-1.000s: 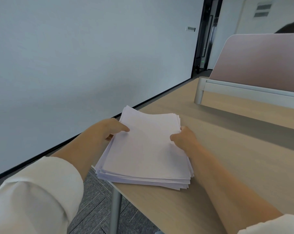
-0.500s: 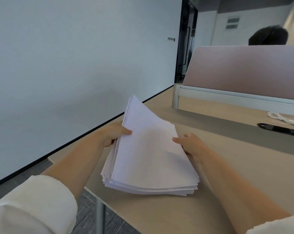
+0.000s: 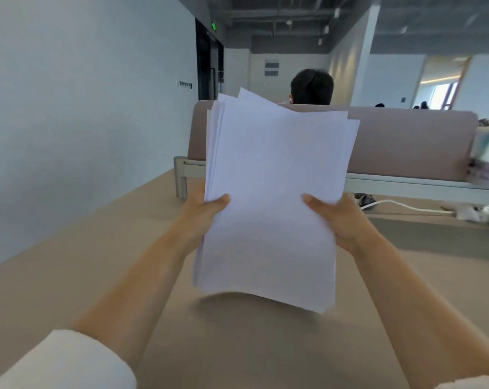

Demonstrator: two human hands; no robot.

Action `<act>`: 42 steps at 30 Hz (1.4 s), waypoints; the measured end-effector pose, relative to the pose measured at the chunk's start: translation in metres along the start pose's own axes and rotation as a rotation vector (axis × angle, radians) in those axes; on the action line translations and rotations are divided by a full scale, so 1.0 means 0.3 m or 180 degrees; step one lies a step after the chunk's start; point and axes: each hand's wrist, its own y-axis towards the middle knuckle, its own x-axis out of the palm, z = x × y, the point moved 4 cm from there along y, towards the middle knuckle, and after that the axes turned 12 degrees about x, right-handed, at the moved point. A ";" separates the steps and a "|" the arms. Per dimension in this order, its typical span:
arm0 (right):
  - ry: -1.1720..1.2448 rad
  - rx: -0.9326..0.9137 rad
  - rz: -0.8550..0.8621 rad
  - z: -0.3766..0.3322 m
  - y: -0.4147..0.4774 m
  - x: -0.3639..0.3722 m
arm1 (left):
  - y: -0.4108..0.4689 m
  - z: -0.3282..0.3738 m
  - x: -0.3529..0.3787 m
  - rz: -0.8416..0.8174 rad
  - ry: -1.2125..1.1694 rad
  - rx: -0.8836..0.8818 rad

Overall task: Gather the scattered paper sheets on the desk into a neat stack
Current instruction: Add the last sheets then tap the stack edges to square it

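One paper stack upright, left hand and right hand clamped on its sides.

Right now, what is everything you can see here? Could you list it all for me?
paper stack: one, white, held upright over the desk, top edges uneven
desk: one, tan, beneath the stack
divider panel: one, dusty pink, along the desk's far edge
cable: one, white, on the desk at right, below the panel
person: one, dark hair, behind the panel
exit sign: one, green, above the dark doorway
sleeves: two, white, bottom corners
left hand: one, bare, grip on the stack's left edge
right hand: one, bare, grip on the stack's right edge
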 end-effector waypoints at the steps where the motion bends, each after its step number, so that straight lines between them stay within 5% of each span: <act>1: -0.0022 -0.0120 0.0117 -0.021 -0.014 -0.031 | 0.004 0.011 0.037 0.0040 -0.0075 0.0088; 14: -0.0080 -0.0893 0.0400 -0.262 -0.122 -0.219 | 0.116 0.251 0.246 0.0757 -0.0004 0.0843; 20: -0.0369 -0.0855 0.0767 -0.322 -0.072 -0.168 | 0.136 0.310 0.241 0.1031 -0.0060 0.0516; 24: -0.0305 -0.0685 0.0477 -0.316 -0.053 -0.155 | 0.146 0.307 0.194 0.1088 -0.0206 0.0393; 34: 0.0140 -0.0664 0.0459 -0.198 -0.052 -0.145 | 0.115 0.197 0.236 0.0629 -0.0789 -0.0116; 42: 0.0159 -0.0752 0.0636 -0.200 -0.003 0.010 | 0.098 0.238 0.121 0.1304 -0.0553 -0.0299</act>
